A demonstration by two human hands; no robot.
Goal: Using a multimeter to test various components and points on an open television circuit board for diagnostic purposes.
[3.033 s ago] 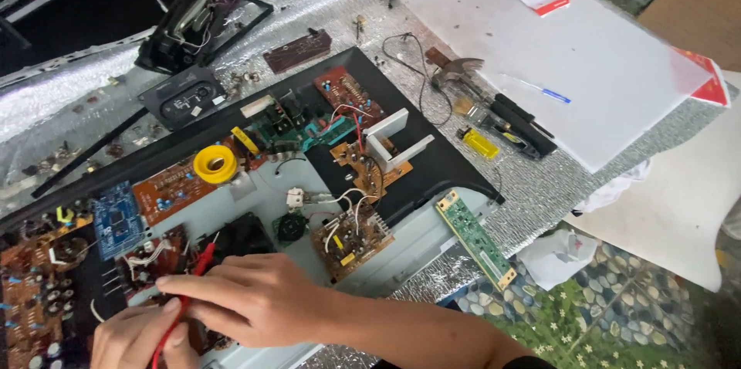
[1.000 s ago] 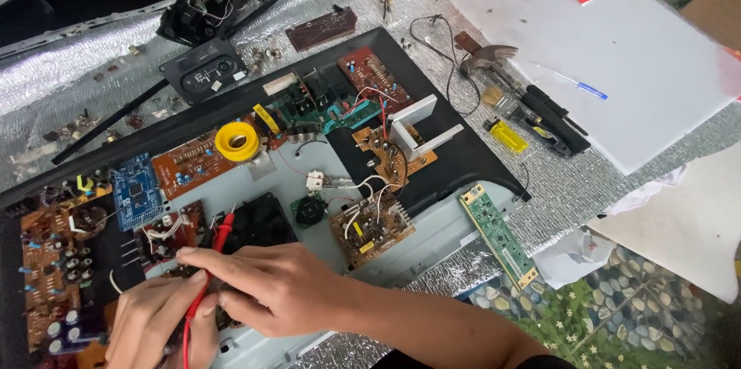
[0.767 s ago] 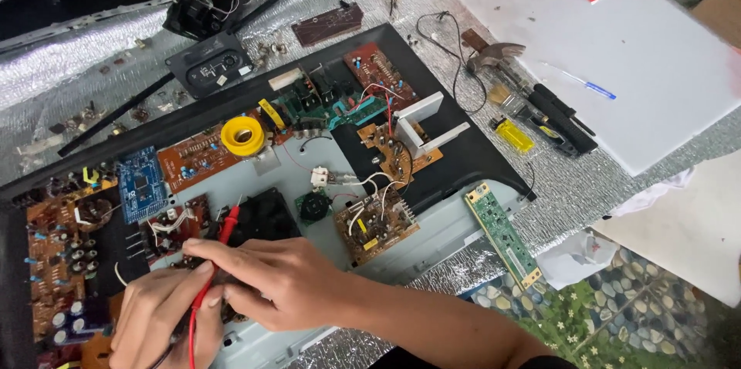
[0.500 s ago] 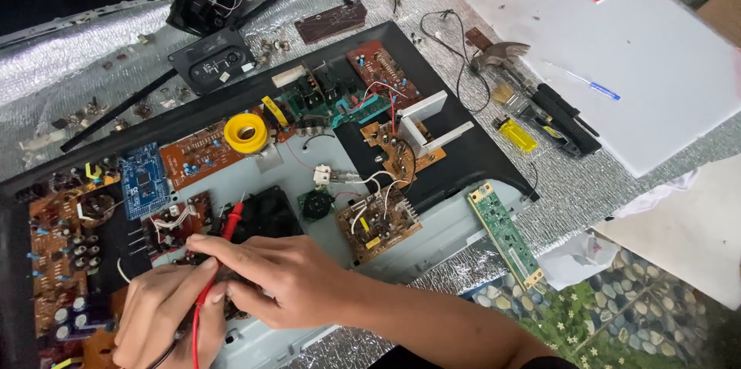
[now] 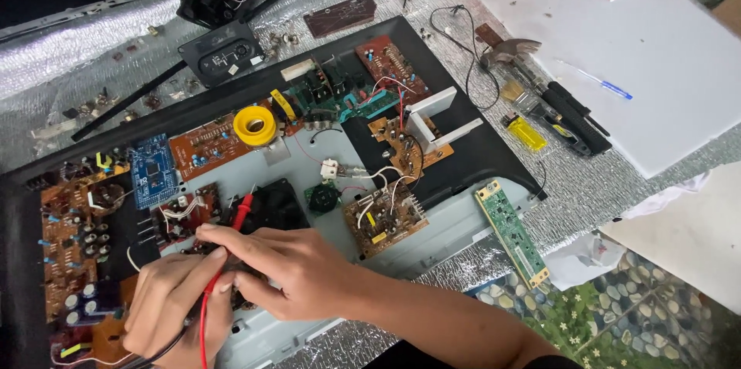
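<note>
My right hand (image 5: 285, 269) reaches in from the lower right, and its fingers pinch a red test probe (image 5: 241, 211) whose tip points up at a small brown circuit board (image 5: 181, 211). Just left of it, my left hand (image 5: 174, 311) grips the lower part of the same red probe, and a black lead runs out beneath it. Both hands rest over boards laid on a pale panel (image 5: 448, 226) inside a black frame (image 5: 478, 145). What the probe tip touches is hidden by my fingers.
A blue board (image 5: 151, 170), a yellow spool (image 5: 255, 125), a large brown board (image 5: 73, 245), a wired small board (image 5: 384, 218) and a green strip board (image 5: 511, 231) lie around. A hammer (image 5: 513, 51), yellow lighter (image 5: 526, 132) and blue pen (image 5: 606, 87) lie right, by a white sheet (image 5: 656, 60).
The view has drifted so the boards sit higher and further right. My left hand has come further into view and closed up against the right; the red probe stays on the same spot.
</note>
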